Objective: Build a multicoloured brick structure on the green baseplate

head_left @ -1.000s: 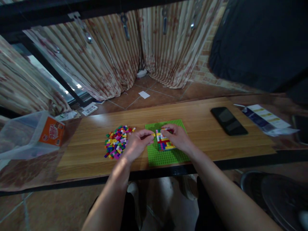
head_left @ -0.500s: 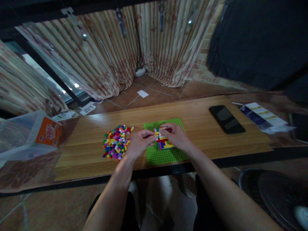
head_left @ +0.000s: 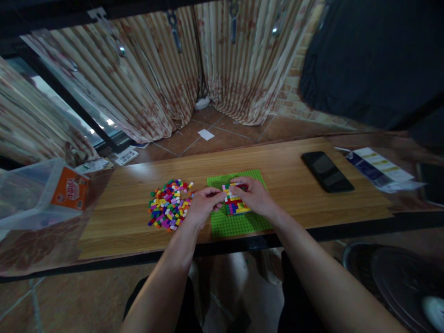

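Observation:
Both hands are over a green studded baseplate (head_left: 239,227), at a block of multicoloured toy bricks (head_left: 237,206) joined together on it. My left hand (head_left: 204,203) comes from the left, thumb and forefinger pinched at the block's left edge; whatever sits between the fingertips is too small to make out. My right hand (head_left: 252,193) lies over the block's right and far side, fingers curled down on the bricks and covering part of them. Close to my left hand is a pile of loose toy bricks (head_left: 168,206) in many colours.
The wooden table (head_left: 277,162) carries a black phone (head_left: 327,171) on the right. Beyond its right end lie printed papers (head_left: 381,167). A clear plastic bin (head_left: 31,196) with an orange label is at the left. Patterned curtains (head_left: 156,78) hang behind.
Both hands stay at the brick block with almost no movement. The left wrist and forearm have shifted slightly to the right.

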A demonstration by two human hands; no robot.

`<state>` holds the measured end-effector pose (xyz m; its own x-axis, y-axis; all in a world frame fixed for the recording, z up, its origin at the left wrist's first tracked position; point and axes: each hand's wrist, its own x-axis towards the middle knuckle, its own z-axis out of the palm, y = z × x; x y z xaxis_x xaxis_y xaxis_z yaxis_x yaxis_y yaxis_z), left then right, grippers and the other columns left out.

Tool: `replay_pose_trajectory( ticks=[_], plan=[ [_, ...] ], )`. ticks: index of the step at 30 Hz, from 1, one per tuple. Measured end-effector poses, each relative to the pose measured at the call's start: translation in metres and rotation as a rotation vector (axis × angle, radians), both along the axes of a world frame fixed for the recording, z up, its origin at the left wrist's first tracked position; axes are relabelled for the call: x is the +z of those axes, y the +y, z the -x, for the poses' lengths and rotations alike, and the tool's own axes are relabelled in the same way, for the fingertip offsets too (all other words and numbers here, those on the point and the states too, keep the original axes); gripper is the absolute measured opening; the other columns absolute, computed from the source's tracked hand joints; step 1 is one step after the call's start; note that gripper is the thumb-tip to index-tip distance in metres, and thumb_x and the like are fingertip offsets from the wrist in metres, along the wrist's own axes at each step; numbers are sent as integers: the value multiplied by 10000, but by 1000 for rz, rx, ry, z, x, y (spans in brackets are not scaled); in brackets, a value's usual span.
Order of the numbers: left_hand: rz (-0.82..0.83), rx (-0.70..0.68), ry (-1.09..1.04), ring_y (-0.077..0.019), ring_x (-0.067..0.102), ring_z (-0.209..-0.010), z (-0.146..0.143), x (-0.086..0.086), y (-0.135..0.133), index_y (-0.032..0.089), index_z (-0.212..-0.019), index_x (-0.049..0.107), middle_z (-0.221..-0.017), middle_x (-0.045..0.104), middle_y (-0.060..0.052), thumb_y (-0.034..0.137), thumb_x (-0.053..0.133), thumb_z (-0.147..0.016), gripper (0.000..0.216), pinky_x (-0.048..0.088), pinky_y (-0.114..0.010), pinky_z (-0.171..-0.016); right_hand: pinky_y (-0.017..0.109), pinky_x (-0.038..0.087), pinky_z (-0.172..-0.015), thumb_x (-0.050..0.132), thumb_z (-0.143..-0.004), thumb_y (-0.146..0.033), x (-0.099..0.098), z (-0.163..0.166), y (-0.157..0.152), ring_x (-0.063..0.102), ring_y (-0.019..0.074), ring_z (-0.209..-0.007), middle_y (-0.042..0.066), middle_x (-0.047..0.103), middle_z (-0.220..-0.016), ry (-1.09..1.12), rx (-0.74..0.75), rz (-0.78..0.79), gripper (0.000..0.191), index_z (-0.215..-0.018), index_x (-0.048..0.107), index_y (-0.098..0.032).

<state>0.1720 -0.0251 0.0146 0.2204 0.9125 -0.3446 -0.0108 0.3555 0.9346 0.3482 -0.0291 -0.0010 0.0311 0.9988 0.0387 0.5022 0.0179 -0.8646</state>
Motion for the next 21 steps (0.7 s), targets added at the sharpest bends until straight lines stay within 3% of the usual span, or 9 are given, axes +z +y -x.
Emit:
replay_pose_trajectory(
  ticks=[7,21],
  plan=[
    [-5,8,-29,-59,510,-496,-2,2,-2,133,-721,647,-581,606,24,407,840,-587,361,373,-193,-488,350,522,-865,709,-761,-355,-1,-1,-3,666,221,-981,95,695,-1143,42,2,35,411,-1134,682,-185],
    [58,66,-69,-70,544,-476,-6,1,-3,136,-717,627,-551,611,19,383,860,-553,377,431,-191,-496,381,521,-844,705,-735,-345,-5,6,-1,664,248,-957,96,702,-1075,37,-85,19,390,-1091,701,-185]
  ],
)
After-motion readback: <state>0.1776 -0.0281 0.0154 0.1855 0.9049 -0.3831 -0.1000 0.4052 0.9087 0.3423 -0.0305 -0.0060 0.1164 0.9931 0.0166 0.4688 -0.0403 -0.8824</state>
